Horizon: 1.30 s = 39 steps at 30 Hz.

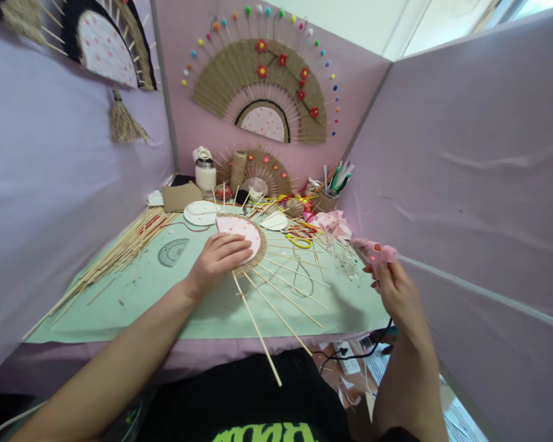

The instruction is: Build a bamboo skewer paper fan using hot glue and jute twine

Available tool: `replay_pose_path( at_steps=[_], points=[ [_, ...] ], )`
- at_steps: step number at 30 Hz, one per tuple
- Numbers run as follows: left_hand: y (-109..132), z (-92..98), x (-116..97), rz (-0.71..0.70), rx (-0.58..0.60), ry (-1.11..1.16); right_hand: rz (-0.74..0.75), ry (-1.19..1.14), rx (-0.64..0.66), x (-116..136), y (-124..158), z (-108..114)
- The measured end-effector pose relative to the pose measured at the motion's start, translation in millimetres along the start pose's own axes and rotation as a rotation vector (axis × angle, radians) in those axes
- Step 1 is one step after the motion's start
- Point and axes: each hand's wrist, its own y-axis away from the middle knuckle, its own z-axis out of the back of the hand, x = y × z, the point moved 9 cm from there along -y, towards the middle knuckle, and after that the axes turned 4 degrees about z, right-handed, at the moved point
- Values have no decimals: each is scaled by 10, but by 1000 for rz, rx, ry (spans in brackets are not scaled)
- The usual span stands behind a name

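My left hand (217, 261) lies flat, fingers together and stretched, pressing on a pink spotted half-round piece (239, 228) edged with jute. Thin wooden sticks (276, 301) fan out from under that piece across the green mat (166, 301). My right hand (394, 288) is closed round a pink glue gun (373, 250), held at the mat's right edge with its nozzle pointing left. A black cord (364, 350) trails from the gun down to the floor.
A bundle of long sticks (120, 252) lies at the left of the mat. At the back stand a white jar (205, 175), a twine spool (238, 170), a pen cup (328, 197), paper discs (201, 212) and yellow scissors (299, 240). Pink partition walls carry finished fans (262, 86).
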Motion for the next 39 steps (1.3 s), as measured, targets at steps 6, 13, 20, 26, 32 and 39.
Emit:
replay_pose_path(
  at_steps=[6, 13, 20, 26, 32, 39],
  points=[
    [-33, 62, 30, 47, -58, 26, 70, 336, 187, -743, -249, -329],
    [-16, 52, 26, 41, -53, 37, 142, 575, 194, -822, -258, -580],
    [-3, 58, 22, 41, -62, 72, 245, -167, 114, 301, -45, -695],
    [12, 81, 45, 53, -79, 91, 1, -738, 360, 749, 95, -1311],
    [12, 82, 36, 51, -80, 118, -267, -1079, 487, 785, 210, -1620],
    [16, 43, 0, 31, -51, 122, -414, -1080, 442, 727, 248, -1781]
  ],
)
